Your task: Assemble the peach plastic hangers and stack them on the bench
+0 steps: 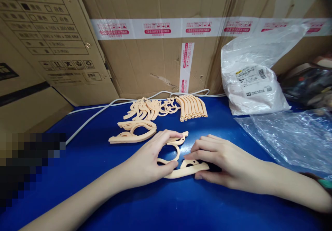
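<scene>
A beige plastic folding hanger (185, 171) lies low over the blue table between my two hands, its round hook part in the middle and an arm on each side. My left hand (155, 154) is closed on it, thumb on the near arm and fingers over the far arm. My right hand (218, 160) pinches the right end of the near arm between thumb and fingers. Just left of my left hand, folded hangers (135, 139) lie together. Behind them are a loose heap of small curved parts (146, 109) and a neat row of several curved arms (192, 108).
Cardboard boxes (155, 2) wall off the back and left of the blue table (171, 206). A white cable (89, 120) runs along the back and left. A white plastic bag with a label (252, 85) stands at back right, with clear plastic film (290, 134) in front.
</scene>
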### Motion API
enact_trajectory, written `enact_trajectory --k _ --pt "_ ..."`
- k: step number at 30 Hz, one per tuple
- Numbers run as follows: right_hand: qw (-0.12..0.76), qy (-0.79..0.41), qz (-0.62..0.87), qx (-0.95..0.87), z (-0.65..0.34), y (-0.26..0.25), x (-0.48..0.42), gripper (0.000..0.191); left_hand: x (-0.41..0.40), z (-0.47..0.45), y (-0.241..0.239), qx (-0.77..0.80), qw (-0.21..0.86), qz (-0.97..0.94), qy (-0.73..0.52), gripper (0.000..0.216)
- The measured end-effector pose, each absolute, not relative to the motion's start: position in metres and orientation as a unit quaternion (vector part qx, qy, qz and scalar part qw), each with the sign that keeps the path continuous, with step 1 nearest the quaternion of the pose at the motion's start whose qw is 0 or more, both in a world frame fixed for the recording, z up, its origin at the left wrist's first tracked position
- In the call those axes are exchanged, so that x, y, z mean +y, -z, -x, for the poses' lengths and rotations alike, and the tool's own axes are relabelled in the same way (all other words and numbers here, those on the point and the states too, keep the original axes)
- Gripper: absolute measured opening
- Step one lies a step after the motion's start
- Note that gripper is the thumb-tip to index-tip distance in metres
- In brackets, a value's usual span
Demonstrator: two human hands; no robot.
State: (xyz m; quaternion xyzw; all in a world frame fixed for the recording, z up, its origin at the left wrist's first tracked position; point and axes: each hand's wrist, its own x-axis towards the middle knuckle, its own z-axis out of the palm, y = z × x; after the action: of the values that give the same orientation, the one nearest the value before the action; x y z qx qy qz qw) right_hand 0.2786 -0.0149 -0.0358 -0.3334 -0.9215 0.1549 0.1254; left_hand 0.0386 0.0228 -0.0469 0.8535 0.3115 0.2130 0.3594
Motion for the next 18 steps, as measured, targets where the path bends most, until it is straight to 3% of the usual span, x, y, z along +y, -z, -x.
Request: enact_trajectory --k 4,7,18 --pt "0.125 -0.156 0.346 -0.917 -0.2782 0.0352 -0.0145 0.027 0.0245 -0.0396 0.0472 0.314 0.405 -0.826 -0.234 0.033" --pt "0.126 -0.16 0.347 -0.915 -0.2777 0.0347 -0.0139 0.026 0.0274 -0.0409 0.0487 0.327 0.38 -0.826 -0.258 0.025" --pt "0.115 -0.172 0.339 -0.918 -0.2771 0.032 -0.0143 0.026 0.032 -0.0411 0.0547 0.33 0.32 -0.845 -0.273 0.021"
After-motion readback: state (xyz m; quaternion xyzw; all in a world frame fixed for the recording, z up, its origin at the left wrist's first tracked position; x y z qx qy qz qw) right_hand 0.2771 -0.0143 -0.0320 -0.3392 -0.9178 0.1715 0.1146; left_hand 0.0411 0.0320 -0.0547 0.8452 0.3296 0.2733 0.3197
